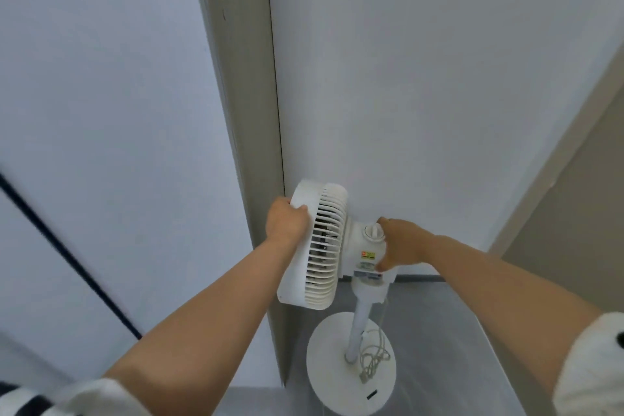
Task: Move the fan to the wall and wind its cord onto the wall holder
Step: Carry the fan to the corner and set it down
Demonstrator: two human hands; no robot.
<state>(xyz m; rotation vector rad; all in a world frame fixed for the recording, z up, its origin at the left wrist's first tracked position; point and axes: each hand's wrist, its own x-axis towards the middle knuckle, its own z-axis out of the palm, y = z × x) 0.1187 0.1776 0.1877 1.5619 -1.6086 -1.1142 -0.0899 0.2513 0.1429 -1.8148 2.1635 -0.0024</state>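
A white pedestal fan [329,246] stands close to a white wall [422,94], its round base [341,392] on the grey floor. My left hand [287,221] grips the front rim of the fan's grille housing. My right hand [401,245] holds the motor housing at the back, beside a round knob [373,233]. The white cord [373,356] lies in a loose bundle on the base, next to the pole [359,324]. No wall holder shows in the view.
A grey door frame [243,111] runs down the wall just left of the fan. A pale door or panel [101,94] with a dark diagonal line fills the left. A beige surface [580,206] borders the right.
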